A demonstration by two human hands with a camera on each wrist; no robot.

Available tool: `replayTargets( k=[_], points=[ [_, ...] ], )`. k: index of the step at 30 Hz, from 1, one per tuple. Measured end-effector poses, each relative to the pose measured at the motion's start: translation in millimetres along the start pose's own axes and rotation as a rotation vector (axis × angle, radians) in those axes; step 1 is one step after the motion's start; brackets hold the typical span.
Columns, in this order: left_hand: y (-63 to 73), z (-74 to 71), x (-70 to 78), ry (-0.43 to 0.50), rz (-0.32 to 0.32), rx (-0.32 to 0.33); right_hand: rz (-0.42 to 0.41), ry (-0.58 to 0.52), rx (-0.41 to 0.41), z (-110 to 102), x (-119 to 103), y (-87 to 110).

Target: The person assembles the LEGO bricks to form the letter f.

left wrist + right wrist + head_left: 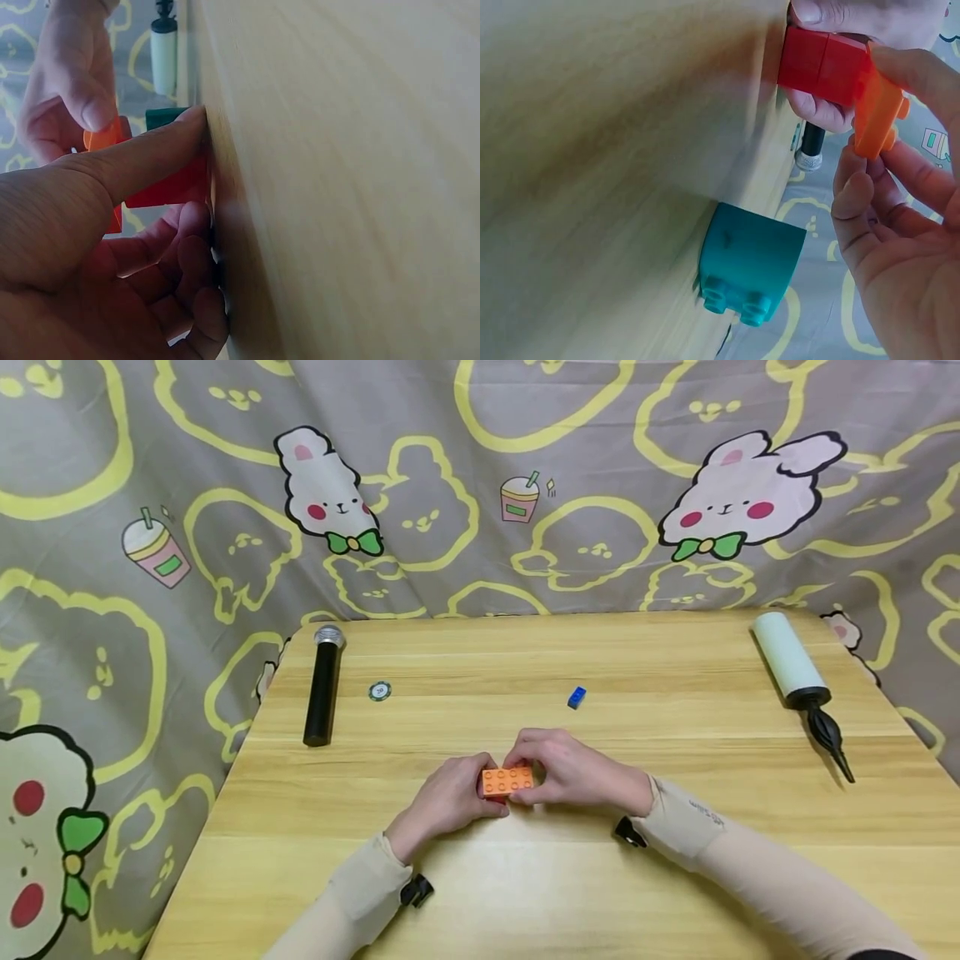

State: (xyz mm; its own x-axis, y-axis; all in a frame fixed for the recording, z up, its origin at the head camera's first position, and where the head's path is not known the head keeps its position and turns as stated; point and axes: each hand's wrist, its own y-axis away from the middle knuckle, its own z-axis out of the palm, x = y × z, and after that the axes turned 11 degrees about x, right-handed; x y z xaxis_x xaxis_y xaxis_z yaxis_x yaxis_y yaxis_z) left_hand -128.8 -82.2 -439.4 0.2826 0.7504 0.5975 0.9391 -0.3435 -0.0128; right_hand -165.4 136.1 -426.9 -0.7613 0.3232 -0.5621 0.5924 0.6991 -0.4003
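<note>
I see both hands meeting at the middle of the table [675, 877], closed around a small stack of bricks. The left hand [450, 797] curls its fingers about the left end of the stack; in the left wrist view its forefinger [142, 161] lies across the red brick [169, 187], pressing it toward the tabletop. The right hand [573, 772] grips the right end, and in the right wrist view its fingertips [855, 191] pinch the orange brick [507, 781], which sits tilted on top of the red brick, studs facing up toward the head camera. A teal brick [750, 270] stands on the table just beside the right hand, studs toward the right wrist camera; from the head camera the hands hide it. Relative to the orange brick: a small blue brick [576, 697] lies behind it and slightly right, apart from the hands; a round chip [380, 692] lies behind and left; a black microphone [322, 689] lies further left, near the table's left edge; a lint roller [798, 685] with a black handle lies well off to the right, near the right edge. A patterned cloth [480, 485] with rabbits hangs behind the table
</note>
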Motion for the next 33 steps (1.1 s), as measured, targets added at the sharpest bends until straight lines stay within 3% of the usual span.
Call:
replayTargets(
  k=[11, 21, 33],
  points=[
    [-2.7, 0.2, 0.6, -0.008, 0.033, 0.013, 0.009, -0.034, 0.029, 3.1, -3.4, 1.2],
    [-3.5, -0.5, 1.7, 0.006, 0.040, 0.010, 0.028, -0.027, 0.009, 1.4, -4.2, -0.8],
    [-0.1, -0.4, 0.3, 0.002, 0.013, 0.001, 0.066, -0.025, -0.013, 5.4, -6.1, -2.6]
  ],
)
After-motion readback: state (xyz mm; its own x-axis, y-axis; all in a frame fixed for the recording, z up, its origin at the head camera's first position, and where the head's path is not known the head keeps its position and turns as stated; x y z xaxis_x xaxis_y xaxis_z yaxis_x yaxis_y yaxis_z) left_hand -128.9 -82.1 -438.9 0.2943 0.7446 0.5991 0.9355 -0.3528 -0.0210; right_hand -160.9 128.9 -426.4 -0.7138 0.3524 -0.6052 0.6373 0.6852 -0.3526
